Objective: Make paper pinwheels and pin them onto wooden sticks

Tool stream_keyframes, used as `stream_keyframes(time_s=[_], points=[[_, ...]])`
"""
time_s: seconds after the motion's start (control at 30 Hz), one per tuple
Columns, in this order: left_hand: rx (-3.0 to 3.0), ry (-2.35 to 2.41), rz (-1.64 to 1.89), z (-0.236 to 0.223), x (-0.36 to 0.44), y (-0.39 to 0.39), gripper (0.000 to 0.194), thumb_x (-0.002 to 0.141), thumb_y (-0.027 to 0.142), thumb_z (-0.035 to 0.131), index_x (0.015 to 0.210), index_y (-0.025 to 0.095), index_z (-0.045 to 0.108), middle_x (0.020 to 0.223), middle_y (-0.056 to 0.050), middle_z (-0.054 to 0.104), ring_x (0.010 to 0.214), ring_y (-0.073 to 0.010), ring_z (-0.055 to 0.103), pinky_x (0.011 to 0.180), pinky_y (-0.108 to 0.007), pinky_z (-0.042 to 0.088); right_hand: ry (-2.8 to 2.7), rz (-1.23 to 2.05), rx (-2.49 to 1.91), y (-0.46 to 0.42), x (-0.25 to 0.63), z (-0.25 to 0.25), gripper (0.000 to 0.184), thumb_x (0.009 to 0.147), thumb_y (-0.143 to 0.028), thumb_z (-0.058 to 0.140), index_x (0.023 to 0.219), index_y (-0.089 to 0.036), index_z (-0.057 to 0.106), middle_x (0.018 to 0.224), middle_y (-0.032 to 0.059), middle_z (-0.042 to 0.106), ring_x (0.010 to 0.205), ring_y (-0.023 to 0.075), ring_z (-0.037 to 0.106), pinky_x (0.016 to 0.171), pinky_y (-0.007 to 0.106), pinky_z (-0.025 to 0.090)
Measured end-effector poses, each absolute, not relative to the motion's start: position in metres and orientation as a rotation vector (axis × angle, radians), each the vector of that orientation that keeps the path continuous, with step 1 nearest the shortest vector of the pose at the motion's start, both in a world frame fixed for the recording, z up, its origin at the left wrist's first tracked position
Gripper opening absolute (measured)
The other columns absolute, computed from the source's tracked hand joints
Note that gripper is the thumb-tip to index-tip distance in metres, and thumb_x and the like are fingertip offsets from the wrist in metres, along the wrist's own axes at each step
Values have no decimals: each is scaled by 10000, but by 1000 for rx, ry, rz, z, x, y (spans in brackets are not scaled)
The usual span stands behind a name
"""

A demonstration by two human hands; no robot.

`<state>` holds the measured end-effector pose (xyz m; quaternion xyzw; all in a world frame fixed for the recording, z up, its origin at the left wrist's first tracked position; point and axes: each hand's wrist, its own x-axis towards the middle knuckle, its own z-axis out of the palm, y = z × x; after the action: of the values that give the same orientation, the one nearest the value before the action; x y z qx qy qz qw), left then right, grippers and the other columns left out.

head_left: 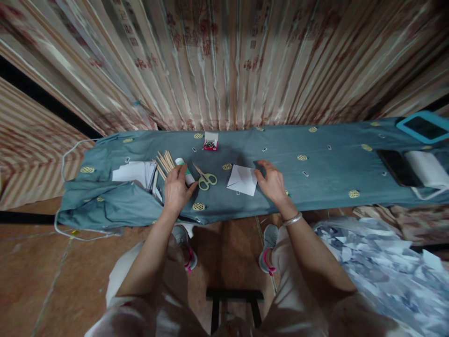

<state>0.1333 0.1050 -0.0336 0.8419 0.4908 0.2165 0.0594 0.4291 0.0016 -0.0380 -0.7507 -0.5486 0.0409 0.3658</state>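
Observation:
On the left, my left hand (176, 188) is closed around a white and green glue stick (190, 178), which lies on the cloth. Wooden sticks (165, 161) lie in a bundle just beyond that hand. Scissors (204, 179) with pale green handles rest just right of the glue stick, blades slightly apart. A folded white paper piece (242, 180) lies flat in the middle. My right hand (272, 181) is at the paper's right edge, thumb and fingers apart, holding nothing; the thumb appears to touch the paper.
A small red box (211, 145) of metal bits stands open at the back. White paper sheets (135, 174) are stacked left. A blue-framed tablet (425, 127), a dark phone (399, 167) and a white device with a cable (427, 168) lie right. Paper scraps (389, 271) fill a bag below.

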Motion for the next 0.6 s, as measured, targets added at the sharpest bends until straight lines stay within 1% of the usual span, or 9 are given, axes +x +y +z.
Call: stream_keyframes(time_s=[0.1,0.23,0.33,0.4,0.47,0.53,0.6], points=[[2542,1463,667,-36,134,110,509,820,307,549,1284,100,581,1414,-202,477,1261,-360,477,1067,-478,395,-1423,104,-1927,1,430,-36,399,885,-311,459,1179,-98,626,1246,190,653,1192,299,596,1057,457,421],[2439,1473,813,-27,129,114,446,808,226,495,1226,143,627,1344,-150,560,1232,-323,507,1073,-464,399,-1438,93,-1913,0,430,-34,386,899,-299,454,1196,-116,618,1269,178,641,1220,292,576,1072,463,410],[2378,1411,980,-10,129,108,382,845,257,465,1168,173,652,1255,-115,624,1192,-282,546,1067,-445,407,-1490,62,-1885,-4,421,-31,381,919,-291,450,1234,-137,601,1312,171,616,1256,291,546,1083,483,399],[2375,1329,1059,2,133,99,341,868,294,470,1129,186,662,1201,-94,655,1150,-253,579,1045,-412,427,-1558,30,-1838,-9,408,-27,395,935,-289,448,1275,-134,576,1344,177,590,1273,293,528,1086,487,397],[2387,1234,1082,11,141,86,321,881,319,494,1124,193,662,1164,-84,677,1106,-242,602,1013,-389,446,-1645,-3,-1762,-13,389,-20,423,953,-296,445,1332,-129,534,1383,181,554,1293,288,504,1089,474,398],[2401,1159,1057,17,153,70,308,875,335,526,1121,208,661,1123,-72,697,1051,-240,620,976,-385,464,-1740,-18,-1682,-18,367,-13,469,961,-310,454,1406,-163,462,1434,159,508,1319,281,473,1091,473,397],[2362,1074,1010,21,164,54,309,861,337,561,1128,215,657,1067,-62,715,974,-228,641,922,-365,490,-1848,-1,-1613,-22,348,-5,517,949,-276,478,1451,-175,406,1474,151,467,1315,286,464,1070,470,416]])
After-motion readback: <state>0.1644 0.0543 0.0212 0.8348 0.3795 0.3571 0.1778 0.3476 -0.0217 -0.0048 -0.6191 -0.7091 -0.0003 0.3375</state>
